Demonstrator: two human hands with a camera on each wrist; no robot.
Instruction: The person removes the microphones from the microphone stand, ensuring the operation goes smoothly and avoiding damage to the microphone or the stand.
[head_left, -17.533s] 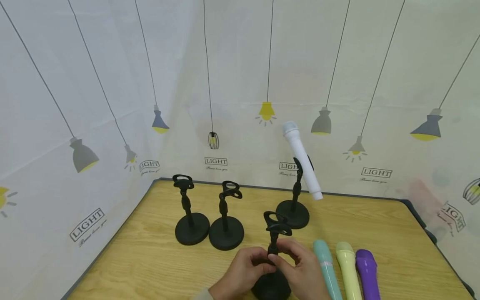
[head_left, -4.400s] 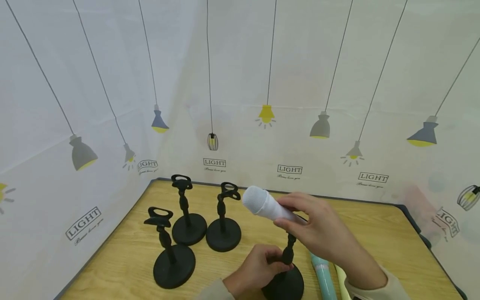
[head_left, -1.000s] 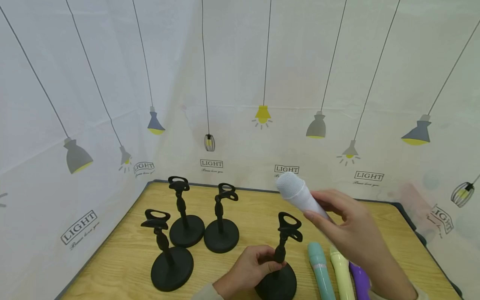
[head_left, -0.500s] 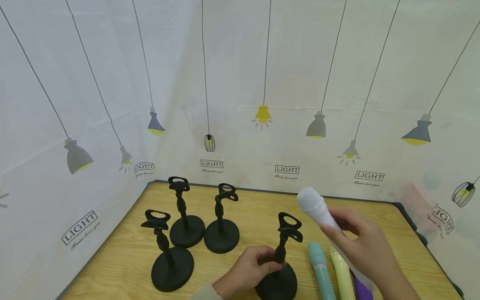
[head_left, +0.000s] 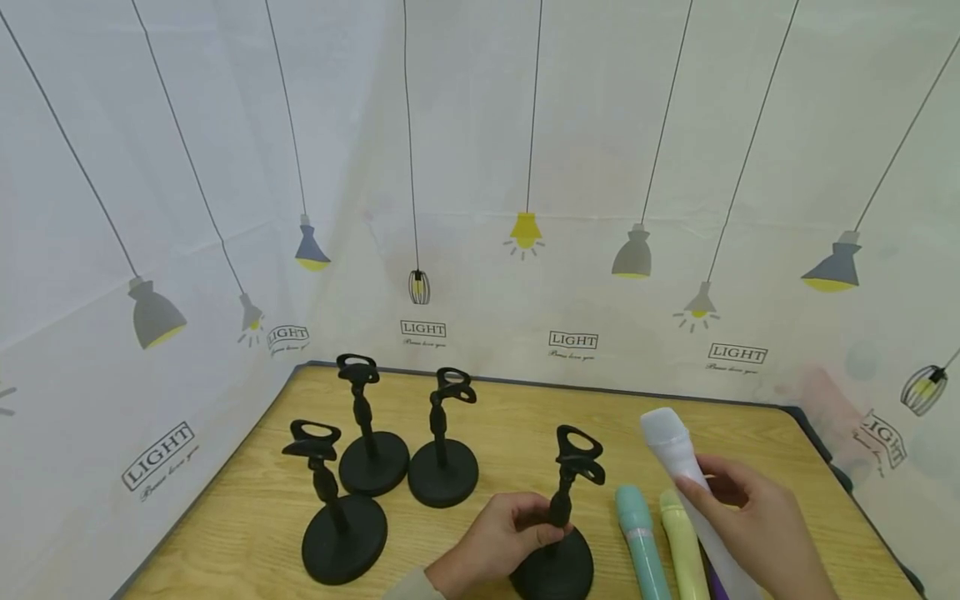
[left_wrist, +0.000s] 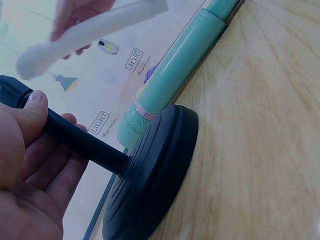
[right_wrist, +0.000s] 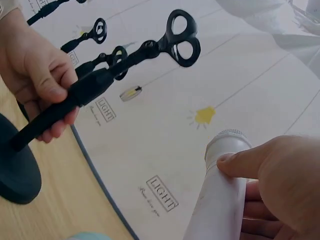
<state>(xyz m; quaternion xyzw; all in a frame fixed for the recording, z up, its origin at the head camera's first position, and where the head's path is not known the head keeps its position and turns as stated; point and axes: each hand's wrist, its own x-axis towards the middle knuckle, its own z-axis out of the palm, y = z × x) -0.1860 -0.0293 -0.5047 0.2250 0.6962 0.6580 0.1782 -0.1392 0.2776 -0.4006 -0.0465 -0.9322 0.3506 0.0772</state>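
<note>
Four matte black stands with round disc bases and ring-shaped clips sit on the wood-grain table point(head_left: 487, 400) in the head view. My left hand point(head_left: 498, 542) grips the stem of the nearest stand point(head_left: 558, 533). My right hand point(head_left: 757, 525) holds the white microphone point(head_left: 686, 483), a smooth cylinder with a mesh head, tilted above the lime microphone point(head_left: 681, 546) and beside the teal microphone point(head_left: 639, 542).

Left wrist view: my fingers point(left_wrist: 30, 150) wrap the stem; the teal microphone point(left_wrist: 170, 75) lies touching the base point(left_wrist: 155, 175).

Right wrist view: my thumb point(right_wrist: 250, 160) presses the white microphone point(right_wrist: 220, 200) just below its head.
</note>
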